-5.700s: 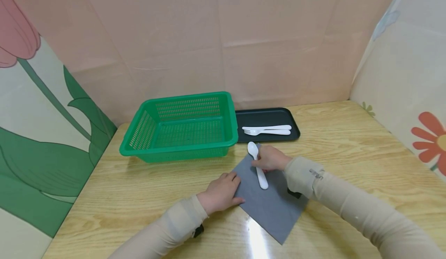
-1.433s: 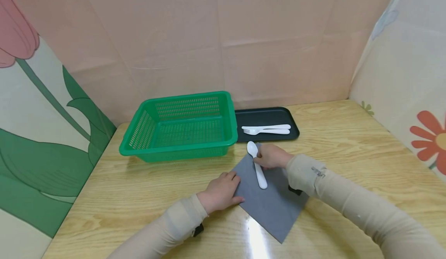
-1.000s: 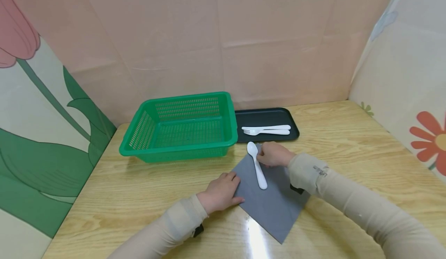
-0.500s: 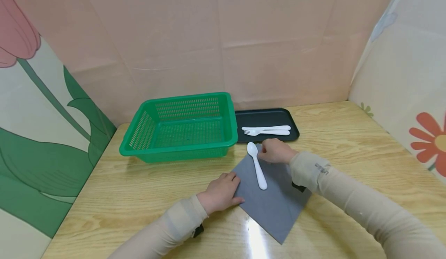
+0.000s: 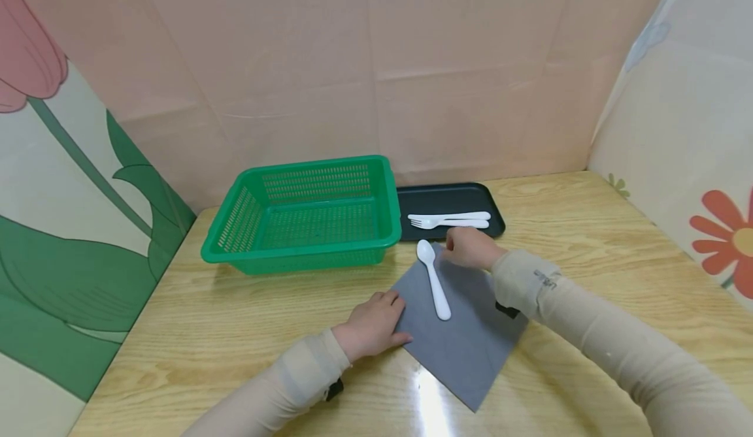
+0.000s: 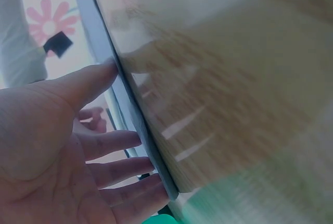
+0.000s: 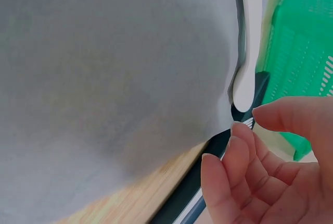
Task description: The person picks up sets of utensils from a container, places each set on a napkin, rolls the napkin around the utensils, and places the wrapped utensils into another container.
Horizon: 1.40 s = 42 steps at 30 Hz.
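Note:
In the head view a white spoon point(image 5: 438, 293) lies on a grey napkin point(image 5: 470, 345), its bowl near the far corner. My left hand point(image 5: 375, 326) rests at the napkin's left edge; the left wrist view shows its fingers extended and touching that edge point(image 6: 130, 94). Just right of the spoon's bowl, my right hand point(image 5: 470, 247) hovers by the far corner, fingers loosely bent. Between its thumb and fingers point(image 7: 237, 156) the right wrist view shows a gap with nothing held; the spoon point(image 7: 248, 52) lies apart from them.
A black tray point(image 5: 444, 195) stands behind the napkin, with a white fork point(image 5: 435, 223) and another white utensil point(image 5: 479, 215) side by side on it. To its left is a green slotted basket point(image 5: 312, 252). Walls border the wooden table point(image 5: 247, 319) at back and sides.
My right hand has let go of the spoon and moved a little away and to the right, toward the napkin's far corner. The spoon stays on the napkin; my left hand has not moved.

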Tool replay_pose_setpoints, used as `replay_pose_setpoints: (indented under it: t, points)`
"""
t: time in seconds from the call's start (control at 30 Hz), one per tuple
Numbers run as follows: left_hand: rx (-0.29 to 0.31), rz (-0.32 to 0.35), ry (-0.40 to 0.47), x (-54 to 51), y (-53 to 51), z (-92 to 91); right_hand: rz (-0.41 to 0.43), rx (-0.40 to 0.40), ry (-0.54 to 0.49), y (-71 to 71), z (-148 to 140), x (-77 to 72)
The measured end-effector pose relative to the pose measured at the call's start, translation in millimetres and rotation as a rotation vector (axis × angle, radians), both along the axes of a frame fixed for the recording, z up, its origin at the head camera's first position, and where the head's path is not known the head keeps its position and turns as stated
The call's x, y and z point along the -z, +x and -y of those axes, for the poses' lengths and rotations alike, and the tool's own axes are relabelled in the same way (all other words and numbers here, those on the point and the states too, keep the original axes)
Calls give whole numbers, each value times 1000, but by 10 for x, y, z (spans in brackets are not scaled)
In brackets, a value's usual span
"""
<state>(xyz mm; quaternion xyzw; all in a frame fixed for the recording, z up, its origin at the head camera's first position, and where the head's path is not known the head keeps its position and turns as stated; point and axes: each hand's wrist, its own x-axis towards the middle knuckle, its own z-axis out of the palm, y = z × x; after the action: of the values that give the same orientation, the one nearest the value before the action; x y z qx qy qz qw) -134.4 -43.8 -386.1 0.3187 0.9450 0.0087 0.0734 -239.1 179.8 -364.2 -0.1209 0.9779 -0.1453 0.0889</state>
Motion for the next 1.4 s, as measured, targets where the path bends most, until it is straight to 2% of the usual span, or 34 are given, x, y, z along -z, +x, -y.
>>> replay_pose_setpoints:
  t: [0.4,0.87,1.4]
  points:
    - [-3,-6,-2,-14,15,0,-7,24,-39,-85,-113,-31]
    - [10,-12,5,3,2,7,4,51,-28,-126,-169,-40]
    - [4,-9,8,21,11,9,-41,69,-25,-222,-247,34]
